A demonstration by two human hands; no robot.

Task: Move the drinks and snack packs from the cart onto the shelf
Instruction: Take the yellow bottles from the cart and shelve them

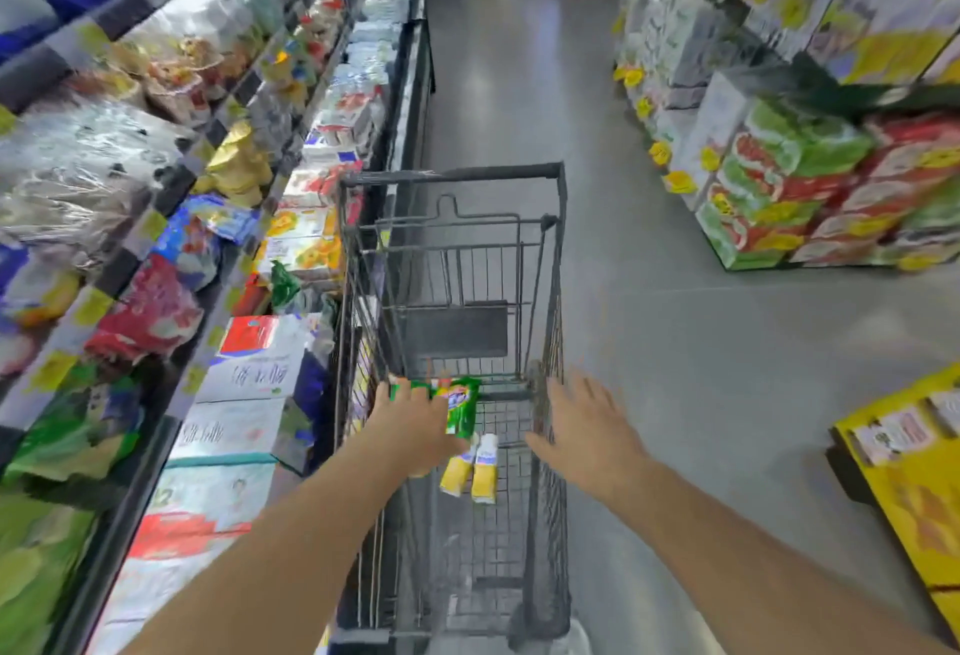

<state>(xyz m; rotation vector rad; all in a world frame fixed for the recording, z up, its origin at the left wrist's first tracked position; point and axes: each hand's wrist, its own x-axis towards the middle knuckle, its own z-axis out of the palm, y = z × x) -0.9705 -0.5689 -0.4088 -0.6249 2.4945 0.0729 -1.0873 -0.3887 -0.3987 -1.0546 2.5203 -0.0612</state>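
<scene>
**Green pack in hand, two yellow packs left in the cart**

Forearms reach in from the bottom edge over the wire cart (545, 249). Left hand (415, 420) grips a green snack pack (462, 407) just above the basket; right hand (587, 426) hovers spread, holding nothing, beside the cart's right rim. Below, two yellow-and-white packs (470, 470) lie side by side on the basket floor. Beyond the cart's left side runs the crowded shelf (249, 384). Best approach, I judge: lift the green pack clear of the wire rim, swing left, and seat it flat in a gap on the shelf.
</scene>
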